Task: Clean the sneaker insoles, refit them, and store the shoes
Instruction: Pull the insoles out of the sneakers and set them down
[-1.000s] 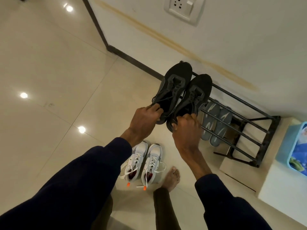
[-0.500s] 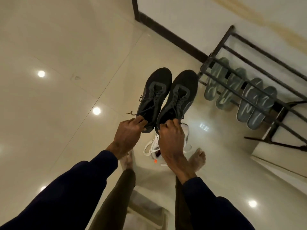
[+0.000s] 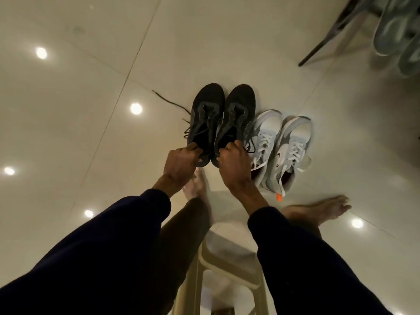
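Two black sneakers are side by side low over the pale tiled floor, toes pointing away from me. My left hand (image 3: 180, 160) grips the heel of the left black sneaker (image 3: 205, 114). My right hand (image 3: 234, 164) grips the heel of the right black sneaker (image 3: 237, 117). A loose black lace (image 3: 169, 101) trails out to the left. Just right of them a pair of grey-and-white sneakers (image 3: 279, 146) stands on the floor. No insoles show.
A black metal shoe rack (image 3: 329, 37) with grey slippers (image 3: 397, 30) is at the top right. A beige plastic stool (image 3: 229, 258) stands below my arms. My bare feet (image 3: 318, 210) are on the glossy floor (image 3: 79, 110) near the shoes.
I have carried both black sneakers from the rack's top down to the floor beside the grey-and-white pair. The view tilted down, and the rack slid to the top right corner.
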